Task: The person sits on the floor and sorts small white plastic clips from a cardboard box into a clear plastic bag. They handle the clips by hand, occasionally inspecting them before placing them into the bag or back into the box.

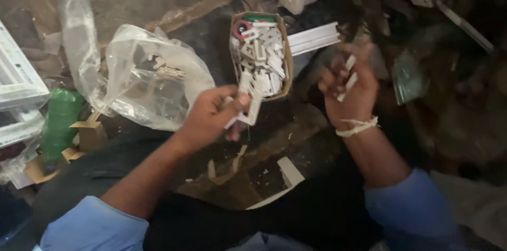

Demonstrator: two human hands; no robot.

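Observation:
My left hand (211, 116) pinches a white angled plastic piece (249, 109) just in front of a small cardboard box (285, 55). The box is full of several white plastic pieces (261, 58), with a red ring and something green at its far end. To the right of the box, my right hand (351, 92) is raised with its fingers closed on a short white plastic strip (348, 78). A white thread band circles that wrist.
A crumpled clear plastic bag (142, 71) with small white parts lies left of the box. White plastic channel strips (312, 37) stick out behind it. A green bottle (60, 121) and cardboard scraps (87, 135) sit at the left. Dark clutter fills the right side.

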